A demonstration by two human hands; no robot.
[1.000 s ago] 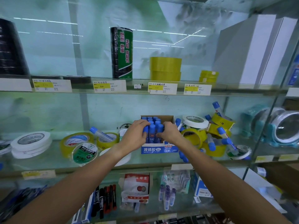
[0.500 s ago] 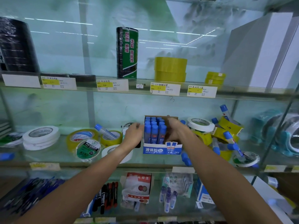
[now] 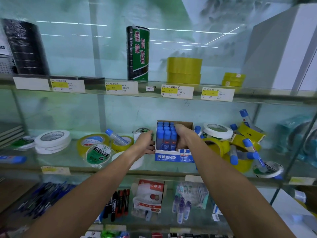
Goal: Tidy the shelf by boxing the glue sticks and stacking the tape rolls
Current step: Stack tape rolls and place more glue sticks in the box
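Middle glass shelf (image 3: 56,159), observed from the head camera. The glue box (image 3: 173,156), cardboard with a blue printed front, stands upright at the centre of the shelf. Its left portion is packed with upright blue-capped glue sticks (image 3: 165,134); the right portion of the box is taken up by the right hand (image 3: 182,137).

The right hand reaches into the box from 5 o'clock, its fingers curled against the right flank of the packed sticks; whether they actually clasp a stick cannot be told. The left hand (image 3: 145,143) lies against the outer left wall of the box, at 9 o'clock of it, fingers bent round the wall and steadying it.

Loose glue sticks remain outside the box. One (image 3: 116,136) lies tilted across a yellow tape roll (image 3: 122,143) at 9 o'clock of the box. Several more (image 3: 247,144) lie scattered among a heap of yellow tape rolls (image 3: 217,146) at 3 o'clock of the box, one (image 3: 245,117) propped upright at the back.

Tape rolls unstacked: a white roll (image 3: 217,130) sits atop the right-hand heap; a pair of white rolls (image 3: 53,140) lie stacked at far left; a green-labelled roll (image 3: 97,154) leans against a wide yellow roll (image 3: 92,141).
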